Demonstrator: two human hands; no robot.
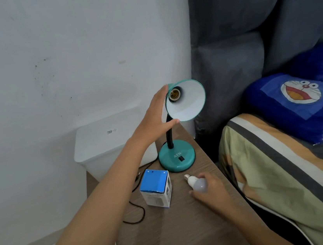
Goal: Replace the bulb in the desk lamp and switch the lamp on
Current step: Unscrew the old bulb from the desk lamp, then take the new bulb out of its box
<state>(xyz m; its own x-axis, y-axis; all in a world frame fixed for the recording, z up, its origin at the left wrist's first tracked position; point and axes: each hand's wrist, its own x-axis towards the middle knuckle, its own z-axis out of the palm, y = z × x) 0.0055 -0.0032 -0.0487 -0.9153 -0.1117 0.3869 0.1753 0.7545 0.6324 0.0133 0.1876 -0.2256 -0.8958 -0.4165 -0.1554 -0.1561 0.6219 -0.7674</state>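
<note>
A teal desk lamp stands on a wooden bedside table (190,230), its round base (177,157) carrying a black rocker switch (181,158). The shade (189,102) is tipped toward me and its brass socket (174,94) holds no bulb. My left hand (153,113) cups the back of the shade, fingers behind it and thumb under its rim. My right hand (211,187) grips a white bulb (196,182) low over the table, screw base pointing toward the lamp. A blue and white bulb box (156,188) stands to the left of the bulb.
A dark power cord (137,213) loops over the table's left side. A white lidded bin (106,143) stands behind the table against the wall. On the right are a bed with a striped cover (285,178), a blue cartoon pillow (296,101) and a grey padded headboard (232,73).
</note>
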